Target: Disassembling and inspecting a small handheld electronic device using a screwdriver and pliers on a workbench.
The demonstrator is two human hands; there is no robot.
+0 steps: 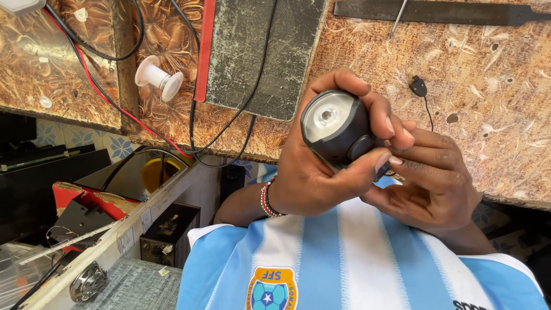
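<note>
My left hand (313,172), with a beaded bracelet (267,200) on its wrist, is wrapped around a black round lamp (336,129). The lamp's white reflector face points toward me. Its thumb lies under the body and its fingers curl over the top. My right hand (436,181) comes in from the right, and its fingertips press on the lamp's lower right side next to a dark oval button (360,147). Both hands are held above my blue-and-white striped shirt (350,258), in front of the patterned brown worktop (488,103).
On the worktop lie a white spool (158,77), a dark scuffed slab (258,51), red and black wires (109,97), a long flat black file (442,11) and a small black clip (418,86). Lower left are a yellow tub (155,172), a metal box (169,232) and a loose speaker (88,282).
</note>
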